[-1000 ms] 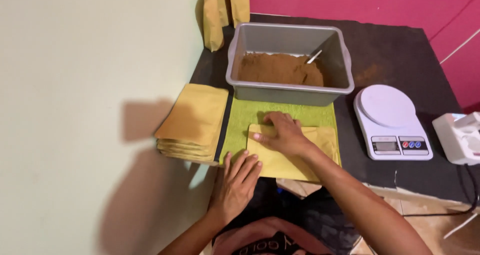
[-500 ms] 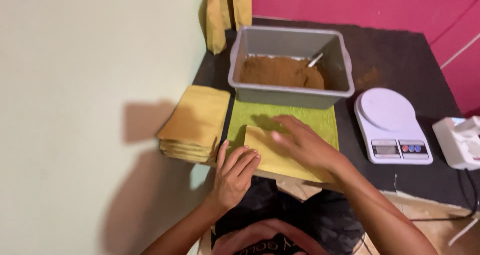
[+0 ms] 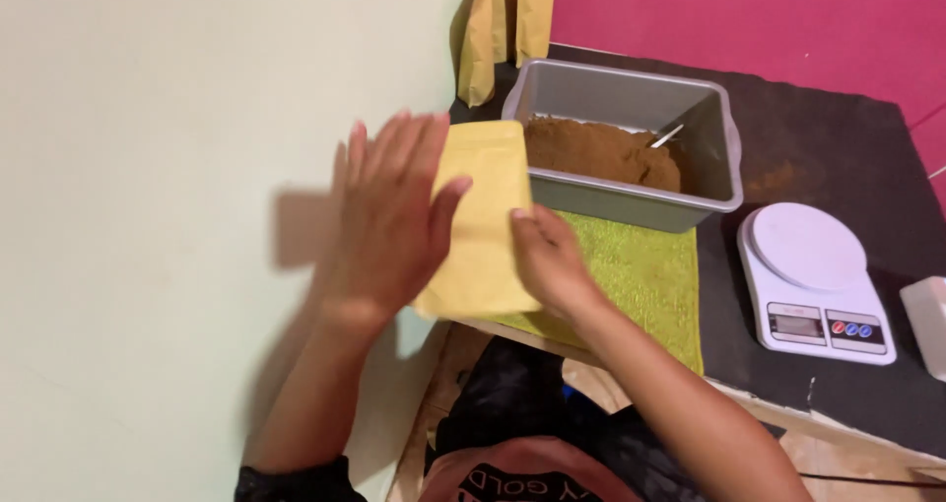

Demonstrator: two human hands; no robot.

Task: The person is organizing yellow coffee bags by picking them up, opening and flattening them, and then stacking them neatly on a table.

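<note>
A flat yellow pouch (image 3: 488,216) is lifted off the table, held upright in front of me. My right hand (image 3: 549,261) grips its right edge near the lower half. My left hand (image 3: 389,216) is spread flat, fingers apart, against the pouch's left side, covering part of it. Just behind the pouch stands a grey plastic tub (image 3: 631,133) filled with brown powder (image 3: 601,152), with a spoon handle (image 3: 667,135) sticking out of it. Under my right hand lies a green cloth (image 3: 645,275) on the black table.
A white kitchen scale (image 3: 813,280) sits right of the cloth, with a white object (image 3: 931,320) at the frame's right edge. Yellow pouches (image 3: 498,29) stand at the back against the pale wall (image 3: 177,216). A black tabletop (image 3: 828,147) ends at its front edge (image 3: 788,403) near my lap.
The pouch, earlier flat on the green cloth under both hands, has been lifted up and to the left. My view has shifted, and the stack of pouches at the left is now hidden.
</note>
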